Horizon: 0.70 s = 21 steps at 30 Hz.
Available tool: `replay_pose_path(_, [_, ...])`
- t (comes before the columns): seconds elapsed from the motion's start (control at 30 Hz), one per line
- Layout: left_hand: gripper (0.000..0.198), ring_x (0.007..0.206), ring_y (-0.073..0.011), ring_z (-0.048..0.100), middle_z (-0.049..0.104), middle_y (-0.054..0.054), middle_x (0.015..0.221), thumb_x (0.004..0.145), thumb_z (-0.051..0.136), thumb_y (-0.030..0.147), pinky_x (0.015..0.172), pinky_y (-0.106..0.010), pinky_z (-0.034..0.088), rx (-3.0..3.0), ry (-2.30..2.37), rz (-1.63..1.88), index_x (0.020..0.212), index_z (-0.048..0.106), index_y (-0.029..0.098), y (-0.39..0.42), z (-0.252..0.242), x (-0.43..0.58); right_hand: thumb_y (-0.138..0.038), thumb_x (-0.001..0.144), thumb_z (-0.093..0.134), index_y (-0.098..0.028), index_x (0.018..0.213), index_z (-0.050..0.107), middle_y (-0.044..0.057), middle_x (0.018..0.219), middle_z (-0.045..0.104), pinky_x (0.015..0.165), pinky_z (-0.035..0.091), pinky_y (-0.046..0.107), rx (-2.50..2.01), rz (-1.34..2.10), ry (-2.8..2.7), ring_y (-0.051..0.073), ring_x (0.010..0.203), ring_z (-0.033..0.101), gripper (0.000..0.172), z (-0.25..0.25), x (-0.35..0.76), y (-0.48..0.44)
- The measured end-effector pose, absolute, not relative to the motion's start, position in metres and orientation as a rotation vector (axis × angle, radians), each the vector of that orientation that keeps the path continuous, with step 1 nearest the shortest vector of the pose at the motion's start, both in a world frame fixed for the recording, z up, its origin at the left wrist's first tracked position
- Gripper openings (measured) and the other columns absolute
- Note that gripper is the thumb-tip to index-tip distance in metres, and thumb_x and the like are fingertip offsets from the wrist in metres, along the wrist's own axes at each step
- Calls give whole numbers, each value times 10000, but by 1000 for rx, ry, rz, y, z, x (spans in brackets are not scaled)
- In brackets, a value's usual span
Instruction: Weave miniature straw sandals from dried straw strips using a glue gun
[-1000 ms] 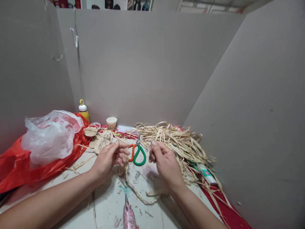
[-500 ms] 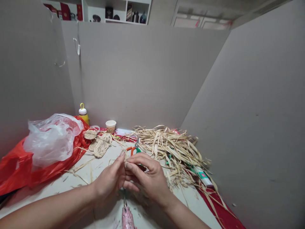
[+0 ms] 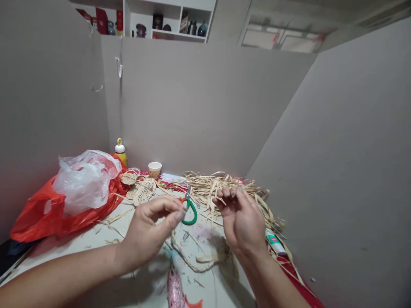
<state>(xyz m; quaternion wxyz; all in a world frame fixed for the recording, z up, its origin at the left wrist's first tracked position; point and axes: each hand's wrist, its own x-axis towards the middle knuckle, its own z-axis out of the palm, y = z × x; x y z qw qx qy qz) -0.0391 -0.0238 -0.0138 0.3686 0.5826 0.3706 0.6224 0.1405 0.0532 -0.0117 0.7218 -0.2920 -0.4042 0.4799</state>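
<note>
My left hand is closed, thumb and forefinger pinched together. A braided straw cord drops from just below these fingers and curves over the table to the right. My right hand is raised in front of the straw pile, fingers curled in and thumb close to them. Whatever its fingertips hold is too small to make out. Below it lies a short flat straw strip. Scissors with green and orange handles rest beyond the left fingertips. A pink-handled tool points away from me near the front.
Loose straw is heaped at the back right, with a white and green tube beside it. Woven straw pieces, a paper cup, a yellow bottle and a plastic bag stand at the left. Grey partitions enclose the table.
My hands were together over a small straw piece; now they have moved apart, left and right. The cord, the green scissor handle and more tabletop show between them. The view has shifted slightly.
</note>
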Motion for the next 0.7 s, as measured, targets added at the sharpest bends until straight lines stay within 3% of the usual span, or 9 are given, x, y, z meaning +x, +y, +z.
replay_pose_path(0.1, [125, 700, -161, 563, 606, -11, 741, 851, 574, 235, 691, -294, 475, 1465, 877, 1658, 729, 587, 210, -21, 8, -44, -401, 702, 747, -211, 664, 536, -43, 687, 517, 614, 474, 249, -586, 1136, -955, 123, 657, 524, 287, 9, 123, 34])
replay_pose_path(0.2, [246, 624, -138, 505, 537, 15, 626, 909, 440, 231, 664, -274, 430, 1581, 851, 1618, 680, 525, 205, -16, 30, -41, -420, 709, 756, -207, 538, 439, -72, 527, 417, 533, 420, 227, -560, 1177, -1012, 97, 524, 451, 418, 31, 105, 23])
replay_pose_path(0.27, [312, 585, -129, 474, 490, 28, 580, 923, 409, 245, 646, -269, 415, 1613, 805, 1668, 617, 465, 212, -10, 41, -34, -449, 727, 741, -213, 518, 400, -85, 491, 372, 524, 411, 226, -561, 1154, -1005, 88, 489, 427, 464, 41, 94, 17])
replay_pose_path(0.33, [355, 561, -133, 463, 463, 30, 557, 935, 403, 304, 642, -276, 428, 1568, 799, 1808, 593, 442, 219, -6, 47, -24, -475, 732, 724, -215, 553, 434, -81, 528, 420, 572, 445, 235, -576, 1107, -981, 88, 511, 459, 429, 45, 81, 9])
replay_pose_path(0.4, [313, 759, -165, 567, 580, -23, 725, 924, 443, 304, 790, -296, 460, 1526, 815, 1947, 632, 504, 208, -5, 47, -13, -490, 731, 706, -217, 632, 504, -59, 614, 518, 642, 482, 255, -596, 1062, -976, 103, 585, 531, 354, 43, 70, 0])
replay_pose_path(0.47, [138, 1119, -203, 544, 615, -82, 1141, 891, 500, 248, 986, -324, 406, 1511, 796, 1995, 815, 604, 197, -9, 42, 1, -501, 747, 672, -217, 746, 576, -16, 742, 622, 715, 507, 284, -622, 1040, -1005, 140, 720, 609, 299, 37, 64, -5])
replay_pose_path(0.57, [411, 1435, -197, 252, 404, -66, 1508, 949, 388, 309, 1182, -358, 172, 1461, 796, 1829, 1336, 499, 226, -24, 25, 22, -532, 788, 593, -232, 958, 632, 37, 983, 688, 830, 514, 328, -685, 1032, -1045, 195, 971, 639, 347, 31, 71, -2])
replay_pose_path(0.63, [541, 1484, -188, 79, 281, -59, 1584, 976, 280, 424, 1207, -365, 48, 1469, 814, 1596, 1458, 377, 196, -34, 13, 35, -541, 787, 581, -255, 1028, 632, 48, 1079, 685, 864, 516, 358, -745, 1054, -1054, 218, 1067, 623, 378, 28, 82, 6])
replay_pose_path(0.7, [622, 1483, -181, 92, 180, -73, 1610, 974, 227, 473, 1208, -352, 53, 1485, 808, 1450, 1503, 285, 151, -38, 5, 43, -536, 773, 594, -277, 1050, 634, 61, 1133, 677, 866, 526, 401, -806, 1095, -1043, 247, 1115, 614, 382, 24, 91, 12])
